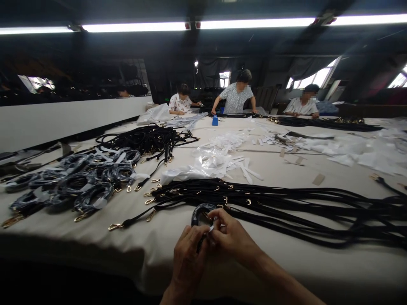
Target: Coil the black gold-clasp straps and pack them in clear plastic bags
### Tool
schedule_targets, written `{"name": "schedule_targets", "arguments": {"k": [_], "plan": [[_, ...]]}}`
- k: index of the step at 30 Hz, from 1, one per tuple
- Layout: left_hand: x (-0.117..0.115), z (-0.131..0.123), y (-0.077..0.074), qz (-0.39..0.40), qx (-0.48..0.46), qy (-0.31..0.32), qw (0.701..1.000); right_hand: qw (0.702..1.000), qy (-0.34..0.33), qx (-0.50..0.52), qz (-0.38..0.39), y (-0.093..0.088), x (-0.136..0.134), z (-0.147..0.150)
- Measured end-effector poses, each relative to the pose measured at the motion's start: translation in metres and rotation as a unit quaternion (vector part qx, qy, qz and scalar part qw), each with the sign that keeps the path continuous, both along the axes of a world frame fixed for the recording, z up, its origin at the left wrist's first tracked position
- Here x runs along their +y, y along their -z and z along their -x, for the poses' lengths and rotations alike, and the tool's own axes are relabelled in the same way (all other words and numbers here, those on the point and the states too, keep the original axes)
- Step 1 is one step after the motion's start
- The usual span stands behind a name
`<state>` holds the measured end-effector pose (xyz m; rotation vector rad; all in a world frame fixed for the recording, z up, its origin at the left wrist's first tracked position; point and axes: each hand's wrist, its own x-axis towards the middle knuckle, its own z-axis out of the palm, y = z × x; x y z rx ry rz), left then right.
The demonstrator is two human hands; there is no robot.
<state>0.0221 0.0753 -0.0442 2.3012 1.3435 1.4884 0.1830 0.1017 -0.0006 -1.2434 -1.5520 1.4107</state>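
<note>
A black strap (pixel 202 207), coiled into a ring and wrapped in clear film, is between my hands near the table's front edge. My left hand (pixel 190 250) is closed around the coil's lower left side. At its right side my right hand (pixel 227 231) pinches a small white strip (pixel 211 228) against the coil. Just beyond my hands lies a bundle of long black straps (pixel 273 199) with gold clasps and buckles. One strap's gold snap hook (pixel 115 227) points left, apart from the bundle.
Wrapped strap coils (pixel 78 182) are piled at left, with loose black straps (pixel 143 140) behind them. Clear plastic sleeves and white strips (pixel 213 159) lie mid-table. More plastic (pixel 356 150) is at right. Several people work at the far side, one near a blue object (pixel 215 120).
</note>
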Motion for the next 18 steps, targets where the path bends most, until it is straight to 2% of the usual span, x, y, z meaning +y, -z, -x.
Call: {"name": "schedule_targets", "arguments": {"k": [2, 3, 6, 8, 11, 14, 18], "plan": [[-0.001, 0.000, 0.001, 0.003, -0.001, -0.006, 1.000, 0.997, -0.058, -0.023, 0.038, -0.010, 0.007, -0.008], [-0.001, -0.001, 0.001, 0.007, 0.000, -0.007, 1.000, 0.996, -0.071, -0.050, 0.033, -0.016, 0.011, -0.011], [-0.002, -0.001, 0.001, 0.015, -0.001, -0.004, 1.000, 0.979, -0.098, -0.150, -0.098, -0.034, 0.023, -0.016], [-0.002, -0.001, 0.002, 0.017, -0.004, -0.006, 1.000, 0.957, -0.154, -0.185, -0.163, -0.043, 0.029, -0.015], [-0.001, -0.001, 0.004, 0.013, -0.009, -0.020, 1.000, 0.941, -0.219, -0.189, -0.175, -0.049, 0.036, -0.011], [0.000, -0.002, 0.005, 0.002, -0.008, -0.030, 1.000, 0.939, -0.219, -0.176, -0.199, -0.047, 0.037, -0.006], [0.000, -0.003, 0.006, -0.016, 0.021, -0.032, 0.999, 0.959, -0.143, -0.126, -0.208, -0.038, 0.034, 0.010]]}}
